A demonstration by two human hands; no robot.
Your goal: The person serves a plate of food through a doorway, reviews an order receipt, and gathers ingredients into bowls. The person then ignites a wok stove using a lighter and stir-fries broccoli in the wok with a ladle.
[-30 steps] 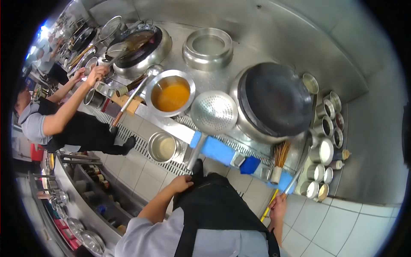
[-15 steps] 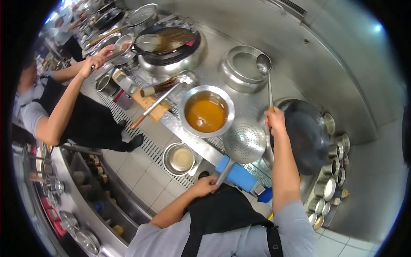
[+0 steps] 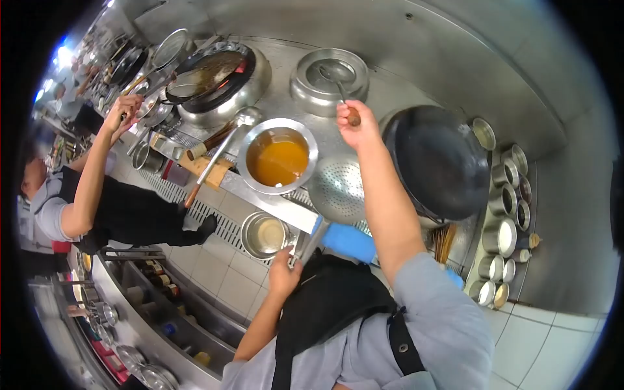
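Observation:
My right hand (image 3: 357,123) is closed around the wooden handle end of a ladle (image 3: 338,77). The ladle's bowl is over the mouth of a round metal pot (image 3: 302,84); how deep it reaches I cannot tell. My left hand (image 3: 285,274) is closed at the end of the handle of a perforated skimmer (image 3: 337,192), low in front of the counter. The skimmer's round head lies beside a metal basin (image 3: 246,159) of orange-brown liquid, and my right forearm covers part of its edge.
A large dark wok (image 3: 442,162) sits to the right, with several seasoning tins (image 3: 504,198) beyond. At the left, a co-worker (image 3: 123,208) stands by another wok (image 3: 214,75). A second ladle (image 3: 214,159) lies left of the basin. Below is a small pot (image 3: 247,237).
My right hand has moved left and back, bringing the ladle from beside the wok to the round pot. My left hand has shifted slightly left with the skimmer handle. The whole view has turned.

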